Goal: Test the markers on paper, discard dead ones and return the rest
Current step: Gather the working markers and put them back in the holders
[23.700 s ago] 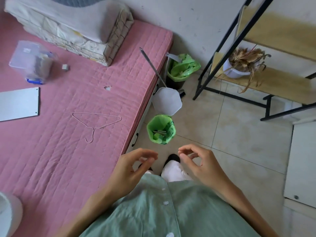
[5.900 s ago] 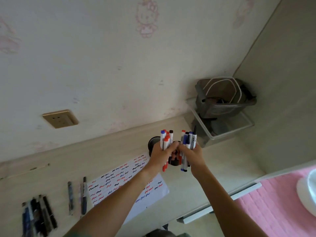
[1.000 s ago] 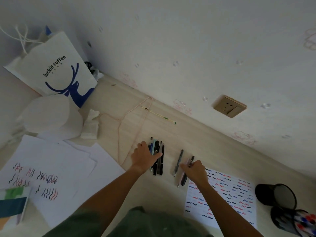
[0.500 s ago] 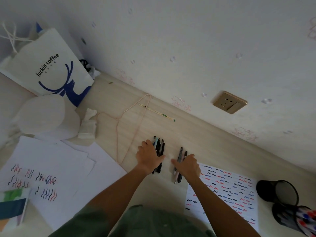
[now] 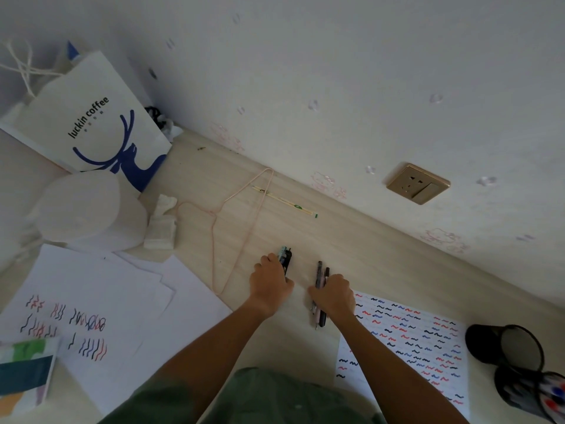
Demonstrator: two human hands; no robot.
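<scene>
1. On the pale wooden bench (image 5: pixel 305 246), close to the wall, the left hand (image 5: pixel 270 284) curls its fingers round a small bundle of dark pens (image 5: pixel 286 259), whose tips stick out past the knuckles toward the wall.
2. Just beside it, the right hand (image 5: pixel 333 296) grips a second, smaller bundle of pens (image 5: pixel 321 272); their ends show both above the fingers and below the heel of the hand, lying against the bench.
3. The two hands sit side by side, apart, each clutching its own bundle.
4. To the right of the right hand lies a test sheet (image 5: pixel 409 341) covered in rows of short black, red and blue squiggles; the right wrist is at its upper left corner.
5. At the far right stand two black mesh cups: the upper cup (image 5: pixel 504 344) shows nothing inside, and the lower cup (image 5: pixel 532 396), cut by the frame edge, holds markers with red and blue caps.
6. To the left, loose white sheets (image 5: pixel 101 301) overlap, the nearest one bearing more squiggles.
7. A thin pink wire hanger (image 5: pixel 244 228) lies between those sheets and the left hand.
8. Further left are a white roll of paper (image 5: pixel 88 209), a folded tissue (image 5: pixel 160 228) and a white coffee bag (image 5: pixel 88 117) with a blue deer leaning at the wall.
9. A gold wall socket (image 5: pixel 417 183) sits above the bench.
</scene>
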